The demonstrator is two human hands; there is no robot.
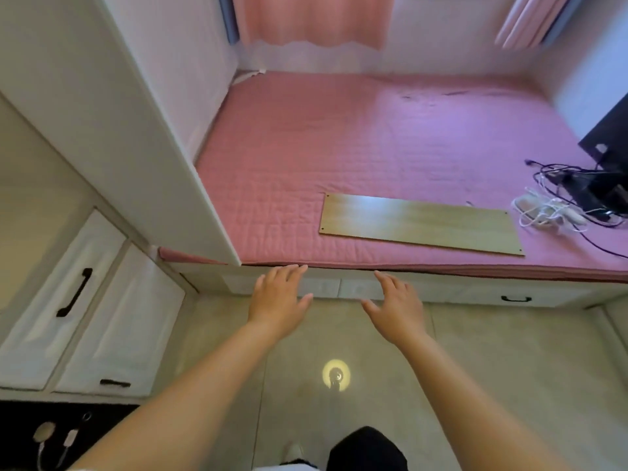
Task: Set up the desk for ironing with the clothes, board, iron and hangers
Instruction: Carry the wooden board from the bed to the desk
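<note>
Both hands, left hand (280,294) and right hand (396,305), spread empty toward the board (421,224) on the bed (339,137) (flat, easy to lift), ready to take it.

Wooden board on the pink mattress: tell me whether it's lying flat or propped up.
Lying flat. The wooden board rests full-face on the pink mattress near its front edge, all four corners down, nothing under or on it.

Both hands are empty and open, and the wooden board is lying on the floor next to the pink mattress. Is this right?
Not quite. In the head view the wooden board lies on the pink mattress itself, near its front edge, not on the floor. The left hand and right hand are indeed empty and open.
</note>
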